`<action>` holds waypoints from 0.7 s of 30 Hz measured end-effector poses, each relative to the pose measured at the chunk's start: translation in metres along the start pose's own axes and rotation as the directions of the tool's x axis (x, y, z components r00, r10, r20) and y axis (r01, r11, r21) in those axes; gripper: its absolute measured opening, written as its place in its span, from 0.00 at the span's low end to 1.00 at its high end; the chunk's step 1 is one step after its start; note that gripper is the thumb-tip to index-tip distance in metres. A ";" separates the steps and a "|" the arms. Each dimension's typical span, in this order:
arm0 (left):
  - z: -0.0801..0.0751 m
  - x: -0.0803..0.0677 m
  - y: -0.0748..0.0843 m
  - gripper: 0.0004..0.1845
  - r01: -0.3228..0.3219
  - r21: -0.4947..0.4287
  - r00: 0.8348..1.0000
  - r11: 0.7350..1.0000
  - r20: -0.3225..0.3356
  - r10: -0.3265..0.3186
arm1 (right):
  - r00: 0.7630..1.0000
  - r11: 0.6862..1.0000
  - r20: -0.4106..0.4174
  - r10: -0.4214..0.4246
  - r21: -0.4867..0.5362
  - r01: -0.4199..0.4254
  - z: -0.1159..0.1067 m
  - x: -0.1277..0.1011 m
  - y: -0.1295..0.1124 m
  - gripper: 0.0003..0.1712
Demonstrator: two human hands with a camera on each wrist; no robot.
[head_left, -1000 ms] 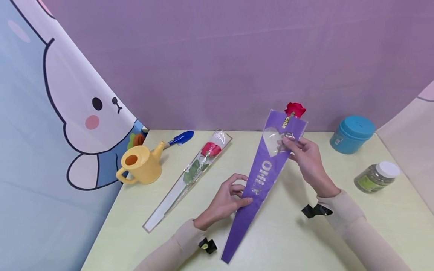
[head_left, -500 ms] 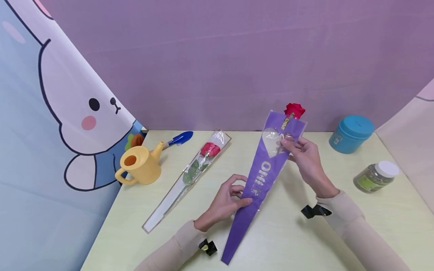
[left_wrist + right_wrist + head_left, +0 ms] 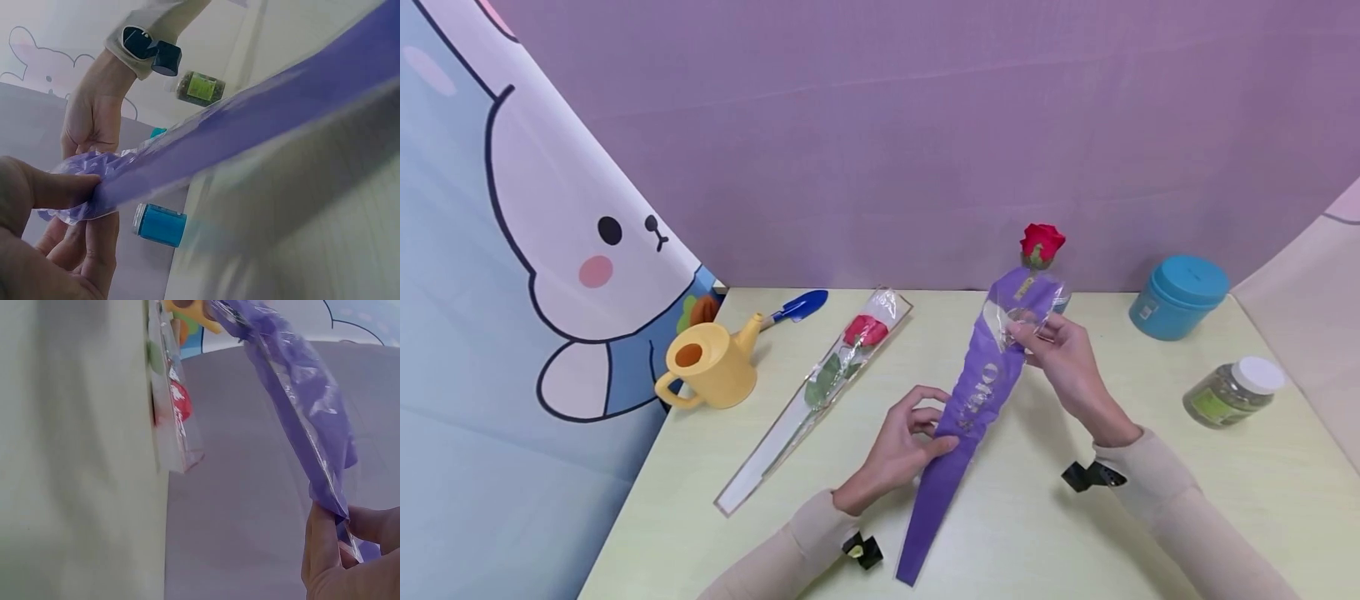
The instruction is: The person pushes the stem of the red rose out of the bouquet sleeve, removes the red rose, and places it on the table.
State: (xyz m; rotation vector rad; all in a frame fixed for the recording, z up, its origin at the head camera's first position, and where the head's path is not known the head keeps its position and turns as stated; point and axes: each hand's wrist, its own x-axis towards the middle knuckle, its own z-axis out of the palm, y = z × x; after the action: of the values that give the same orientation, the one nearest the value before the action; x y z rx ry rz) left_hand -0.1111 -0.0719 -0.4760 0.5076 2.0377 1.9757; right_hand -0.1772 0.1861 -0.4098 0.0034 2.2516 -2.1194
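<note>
My left hand (image 3: pixel 904 446) pinches the purple sleeve (image 3: pixel 973 400) low at centre frame, while my right hand (image 3: pixel 1063 362) grips its crumpled top, where the red rose (image 3: pixel 1041 242) pokes out, above the bench (image 3: pixel 1150 533).

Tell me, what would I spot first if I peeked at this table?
Probably the long purple sleeve held up in the middle of the table, with a red rose poking out of its top. The left hand pinches it low down and the right hand grips it near the top. To the left sit a yellow watering can and a second rose in a clear wrapper.
</note>
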 end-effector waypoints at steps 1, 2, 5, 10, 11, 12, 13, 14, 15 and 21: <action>0.000 0.000 0.000 0.25 -0.007 0.003 1.000 1.000 -0.007 0.007 | 1.000 1.000 0.006 0.001 -0.012 -0.001 0.002 0.000 0.001 0.26; 0.000 0.000 0.001 0.25 -0.012 0.007 1.000 1.000 -0.016 0.012 | 1.000 1.000 0.012 0.000 -0.029 0.001 0.004 -0.001 0.002 0.24; 0.000 0.000 0.001 0.24 -0.024 0.022 0.999 0.999 -0.040 0.025 | 1.000 0.999 0.029 0.002 -0.040 -0.001 0.009 -0.002 0.007 0.19; 0.000 -0.001 -0.001 0.24 -0.029 0.032 0.997 0.999 -0.068 0.031 | 0.997 1.000 0.078 0.008 -0.028 -0.006 0.017 -0.004 0.012 0.11; 0.000 -0.001 -0.001 0.24 -0.027 0.034 0.997 0.999 -0.073 0.030 | 0.996 1.000 0.087 0.009 -0.027 -0.007 0.018 -0.004 0.013 0.11; 0.000 -0.001 -0.001 0.24 -0.026 0.034 0.997 0.999 -0.078 0.028 | 0.995 1.000 0.097 0.010 -0.028 -0.007 0.018 -0.004 0.013 0.11; 0.000 -0.001 -0.001 0.24 -0.027 0.032 0.996 0.999 -0.080 0.029 | 0.995 1.000 0.101 0.009 -0.029 -0.006 0.019 -0.004 0.014 0.12; -0.001 -0.001 -0.001 0.24 -0.026 0.030 0.996 0.999 -0.081 0.028 | 0.995 0.999 0.099 0.006 -0.033 -0.003 0.019 -0.005 0.014 0.12; -0.001 -0.001 0.000 0.24 -0.023 0.030 0.996 0.999 -0.080 0.025 | 0.996 0.999 0.091 0.006 -0.034 -0.003 0.020 -0.005 0.014 0.12; -0.002 -0.001 0.002 0.23 -0.007 0.037 0.998 0.999 -0.058 0.010 | 0.997 0.999 0.075 0.010 -0.032 -0.008 0.019 -0.005 0.013 0.12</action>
State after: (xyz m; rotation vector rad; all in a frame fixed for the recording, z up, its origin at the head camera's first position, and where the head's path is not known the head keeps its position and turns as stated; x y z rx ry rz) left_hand -0.1109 -0.0742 -0.4741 0.4728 2.1135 1.9833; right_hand -0.1716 0.1681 -0.4232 -0.0662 2.2384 -2.0427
